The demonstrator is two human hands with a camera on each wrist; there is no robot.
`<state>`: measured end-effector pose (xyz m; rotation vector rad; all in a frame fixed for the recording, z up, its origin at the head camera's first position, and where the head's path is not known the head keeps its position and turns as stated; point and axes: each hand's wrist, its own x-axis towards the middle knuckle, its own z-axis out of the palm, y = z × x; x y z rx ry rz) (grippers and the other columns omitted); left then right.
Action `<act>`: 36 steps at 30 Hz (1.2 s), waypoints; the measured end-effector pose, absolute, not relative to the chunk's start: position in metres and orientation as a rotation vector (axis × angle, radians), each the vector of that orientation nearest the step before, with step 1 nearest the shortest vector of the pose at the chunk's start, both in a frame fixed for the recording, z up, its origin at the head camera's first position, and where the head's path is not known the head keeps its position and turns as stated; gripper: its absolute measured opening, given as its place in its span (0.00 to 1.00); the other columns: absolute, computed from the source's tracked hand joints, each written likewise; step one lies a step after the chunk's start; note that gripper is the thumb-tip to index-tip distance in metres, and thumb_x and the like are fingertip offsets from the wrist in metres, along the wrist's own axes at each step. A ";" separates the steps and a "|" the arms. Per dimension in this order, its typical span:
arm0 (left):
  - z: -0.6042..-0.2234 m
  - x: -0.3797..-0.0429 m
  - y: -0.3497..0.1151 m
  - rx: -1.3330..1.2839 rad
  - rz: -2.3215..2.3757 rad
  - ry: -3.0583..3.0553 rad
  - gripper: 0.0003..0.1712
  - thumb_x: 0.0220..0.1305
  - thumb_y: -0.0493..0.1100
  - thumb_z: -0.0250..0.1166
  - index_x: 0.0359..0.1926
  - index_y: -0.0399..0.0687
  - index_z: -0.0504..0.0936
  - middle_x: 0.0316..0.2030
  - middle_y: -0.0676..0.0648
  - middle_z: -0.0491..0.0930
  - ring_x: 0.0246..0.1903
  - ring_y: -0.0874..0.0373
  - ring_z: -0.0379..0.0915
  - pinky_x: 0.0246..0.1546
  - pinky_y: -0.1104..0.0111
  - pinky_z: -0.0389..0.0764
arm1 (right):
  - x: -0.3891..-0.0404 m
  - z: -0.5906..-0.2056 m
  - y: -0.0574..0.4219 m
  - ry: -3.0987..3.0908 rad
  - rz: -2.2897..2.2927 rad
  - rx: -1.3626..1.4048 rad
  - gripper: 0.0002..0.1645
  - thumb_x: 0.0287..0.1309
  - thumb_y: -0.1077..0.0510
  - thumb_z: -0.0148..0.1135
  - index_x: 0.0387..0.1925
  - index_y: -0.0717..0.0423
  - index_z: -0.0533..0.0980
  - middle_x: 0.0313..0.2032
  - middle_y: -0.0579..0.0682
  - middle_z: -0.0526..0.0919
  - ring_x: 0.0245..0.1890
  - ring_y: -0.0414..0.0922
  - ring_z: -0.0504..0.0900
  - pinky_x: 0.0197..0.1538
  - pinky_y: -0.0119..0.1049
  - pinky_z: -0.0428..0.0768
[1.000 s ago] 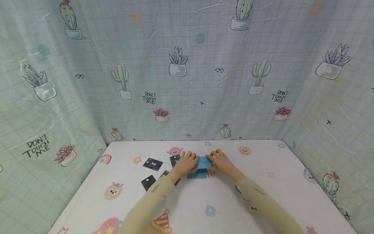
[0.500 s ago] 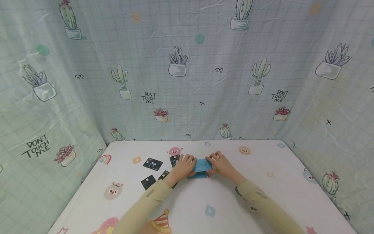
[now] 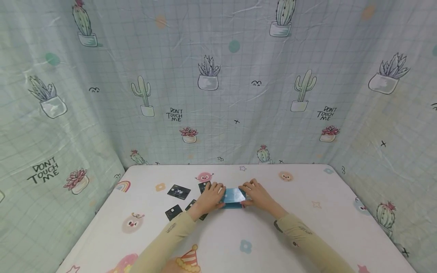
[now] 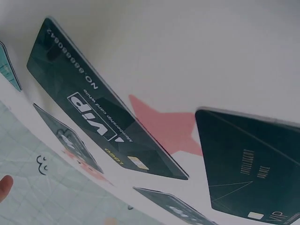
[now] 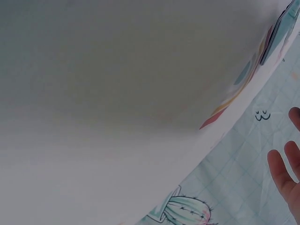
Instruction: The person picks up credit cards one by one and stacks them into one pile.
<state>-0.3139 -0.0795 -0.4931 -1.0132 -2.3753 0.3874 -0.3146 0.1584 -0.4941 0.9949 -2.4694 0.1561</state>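
Close over a second blue card (image 3: 233, 206), a light-blue card (image 3: 234, 195) is held between two hands in the head view. My left hand (image 3: 211, 198) pinches its left end, and my right hand (image 3: 258, 195) grips the right end. The upper card overlaps most of the lower one. At the left wrist view's left edge shows the corner of a blue card (image 4: 6, 66). Stacked blue card edges (image 5: 279, 36) appear at the top right of the right wrist view, above some right-hand fingers (image 5: 281, 173).
Several black VIP cards lie left of the hands, among them one at the back left (image 3: 179, 191) and one nearer the front (image 3: 173, 212). A printed white cloth (image 3: 246, 231) covers the table. Cactus-patterned curtains (image 3: 232, 98) hang behind and on both sides.
Both hands have shifted slightly left and nearer the body, bringing the upper blue card further over the lower one. The black cards stay where they were.
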 end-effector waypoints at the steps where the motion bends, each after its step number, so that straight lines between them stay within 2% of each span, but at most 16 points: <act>1: -0.494 -0.314 -0.080 -1.017 0.381 -2.367 0.35 0.52 0.65 0.57 0.53 0.46 0.70 0.47 0.48 0.70 0.45 0.55 0.64 0.47 0.58 0.70 | -0.314 -0.494 0.158 -2.468 0.163 0.995 0.34 0.41 0.41 0.66 0.49 0.53 0.73 0.41 0.46 0.75 0.38 0.43 0.65 0.37 0.36 0.70; 7: -0.497 -0.314 -0.082 -1.034 0.354 -2.352 0.35 0.53 0.65 0.57 0.54 0.46 0.70 0.46 0.50 0.72 0.43 0.56 0.65 0.44 0.60 0.70 | -0.312 -0.494 0.154 -2.463 0.185 1.004 0.33 0.41 0.40 0.66 0.49 0.52 0.74 0.40 0.46 0.75 0.38 0.43 0.66 0.37 0.36 0.70; 15: -0.498 -0.312 -0.087 -1.041 0.320 -2.412 0.34 0.54 0.65 0.55 0.55 0.47 0.70 0.47 0.51 0.72 0.45 0.56 0.65 0.45 0.60 0.68 | -0.312 -0.495 0.151 -2.475 0.145 1.006 0.34 0.41 0.37 0.64 0.49 0.51 0.73 0.41 0.47 0.75 0.39 0.44 0.66 0.39 0.37 0.72; 26: -0.498 -0.312 -0.097 -1.087 0.202 -2.401 0.33 0.52 0.61 0.59 0.54 0.46 0.71 0.47 0.50 0.72 0.44 0.55 0.65 0.44 0.58 0.68 | -0.312 -0.497 0.148 -2.490 0.224 1.064 0.34 0.41 0.43 0.67 0.50 0.54 0.73 0.43 0.47 0.76 0.39 0.43 0.65 0.39 0.37 0.71; 36: -0.500 -0.314 -0.102 -1.087 0.193 -2.536 0.32 0.59 0.60 0.53 0.59 0.46 0.67 0.51 0.49 0.70 0.48 0.54 0.63 0.47 0.56 0.67 | -0.313 -0.498 0.149 -2.516 0.229 1.088 0.32 0.44 0.43 0.65 0.51 0.54 0.72 0.45 0.47 0.76 0.40 0.43 0.66 0.40 0.36 0.71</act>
